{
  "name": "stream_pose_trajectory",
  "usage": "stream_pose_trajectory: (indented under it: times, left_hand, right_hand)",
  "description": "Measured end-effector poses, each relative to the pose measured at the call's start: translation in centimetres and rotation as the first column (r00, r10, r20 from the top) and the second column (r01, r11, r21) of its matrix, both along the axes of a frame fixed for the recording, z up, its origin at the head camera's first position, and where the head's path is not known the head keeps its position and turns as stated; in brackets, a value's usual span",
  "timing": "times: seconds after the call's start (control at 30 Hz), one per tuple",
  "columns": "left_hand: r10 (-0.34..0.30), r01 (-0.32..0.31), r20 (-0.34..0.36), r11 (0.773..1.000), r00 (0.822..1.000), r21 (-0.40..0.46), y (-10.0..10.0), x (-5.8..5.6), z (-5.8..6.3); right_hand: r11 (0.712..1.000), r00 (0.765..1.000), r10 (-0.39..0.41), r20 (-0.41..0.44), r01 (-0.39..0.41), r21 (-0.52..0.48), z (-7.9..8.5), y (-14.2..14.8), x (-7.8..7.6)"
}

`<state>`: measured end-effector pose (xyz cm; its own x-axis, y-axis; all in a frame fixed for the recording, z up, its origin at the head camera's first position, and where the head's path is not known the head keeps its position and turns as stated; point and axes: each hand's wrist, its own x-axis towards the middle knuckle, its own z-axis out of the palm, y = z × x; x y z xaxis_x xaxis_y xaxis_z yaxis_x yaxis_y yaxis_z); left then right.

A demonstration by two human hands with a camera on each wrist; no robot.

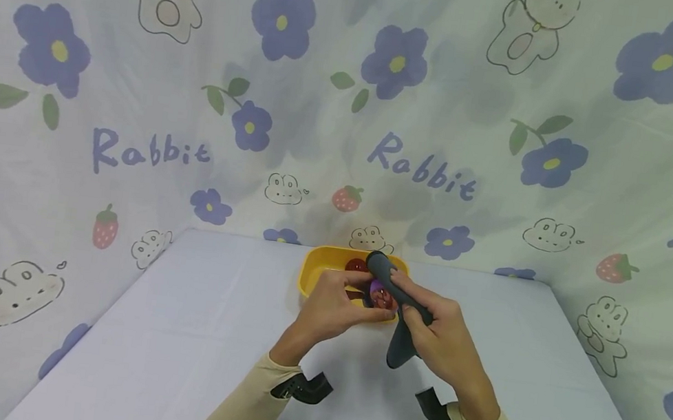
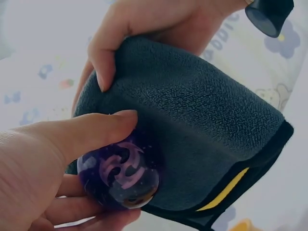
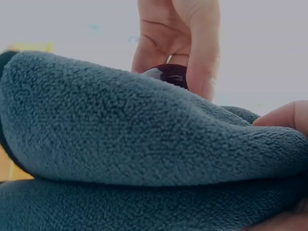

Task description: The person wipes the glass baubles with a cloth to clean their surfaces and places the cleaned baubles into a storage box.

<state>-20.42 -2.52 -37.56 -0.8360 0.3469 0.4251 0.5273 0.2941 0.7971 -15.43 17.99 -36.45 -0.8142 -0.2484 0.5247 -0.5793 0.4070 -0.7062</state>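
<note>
My left hand [image 1: 335, 305] holds a shiny ball [image 2: 120, 175] between thumb and fingers. The ball is glossy, dark purple, with a pale swirl emblem on it. My right hand [image 1: 443, 333] grips a folded grey-blue fleecy cloth [image 2: 178, 106] with dark edging and a yellow tag. In the left wrist view the cloth lies right behind the ball, against its far side. From the right wrist, the cloth [image 3: 120, 130] hides most of the ball [image 3: 175, 74]. Both hands are over the near side of a yellow basin [image 1: 312, 273].
A red ball [image 1: 357, 265] sits in the yellow basin, which stands near the back edge of a white table [image 1: 205, 320]. A printed curtain [image 1: 316, 111] with flowers and rabbits rises behind and at the sides. A dark camera mount [image 1: 306, 388] juts from each wrist.
</note>
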Motion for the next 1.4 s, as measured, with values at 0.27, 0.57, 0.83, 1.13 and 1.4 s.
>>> stream_pose_trajectory:
  times: [0.27,0.57,0.83,1.13,1.4]
  left_hand:
    - [-0.034,0.031,-0.049,0.998,0.998,-0.049,0.3,0.6,0.1]
    - [-0.026,0.017,-0.095,0.995,0.995,-0.101,0.2,1.1,0.5]
    - [-0.039,0.034,-0.074,0.997,0.997,-0.073,0.2,1.4,0.8]
    - [-0.064,0.064,-0.046,0.998,0.997,-0.005,0.0,1.4,0.8]
    - [-0.073,0.07,0.015,0.988,0.997,0.138,-0.2,1.1,0.6]
  right_hand:
    - [0.999,1.0,-0.007,-0.008,0.007,0.032,-0.1,0.3,-0.1]
    - [0.999,0.993,0.033,0.115,-0.031,-0.019,0.0,1.3,-1.0]
    - [0.998,0.982,0.054,0.182,-0.048,-0.037,-0.2,1.8,-1.3]
    - [0.991,0.962,0.116,0.248,-0.094,-0.099,-0.2,2.2,-1.5]
    - [0.992,0.964,0.089,0.251,-0.063,-0.11,-0.2,2.1,-1.4]
